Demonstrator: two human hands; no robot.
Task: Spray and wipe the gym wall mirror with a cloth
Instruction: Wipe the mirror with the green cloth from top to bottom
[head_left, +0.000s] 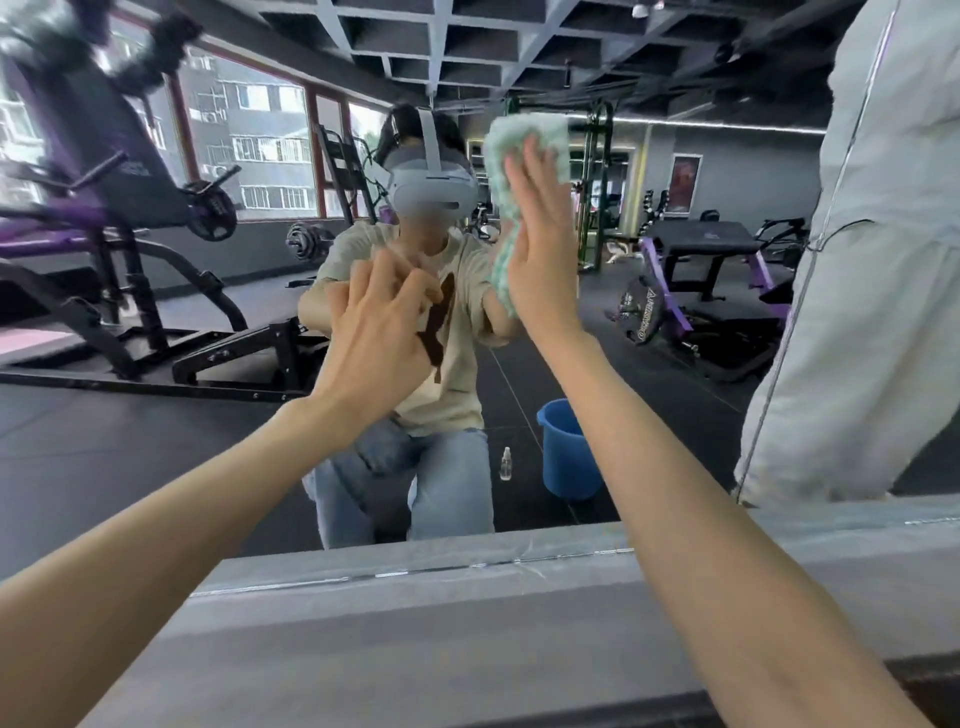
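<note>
The wall mirror (156, 441) fills the view and reflects the gym and me. My right hand (540, 244) is raised with flat fingers, pressing a pale green patterned cloth (524, 150) against the glass at upper centre. My left hand (379, 332) is up to the left of it, fingers spread and straight, its tips at the glass, holding nothing. A small clear spray bottle (505, 463) shows only as a reflection, standing on the floor beside a blue bucket (566, 452).
A grey padded ledge (467, 623) runs below the mirror's bottom edge. A white quilted cover (862, 260) hangs at the right, over part of the glass. Reflected weight machines and benches stand left and right behind me.
</note>
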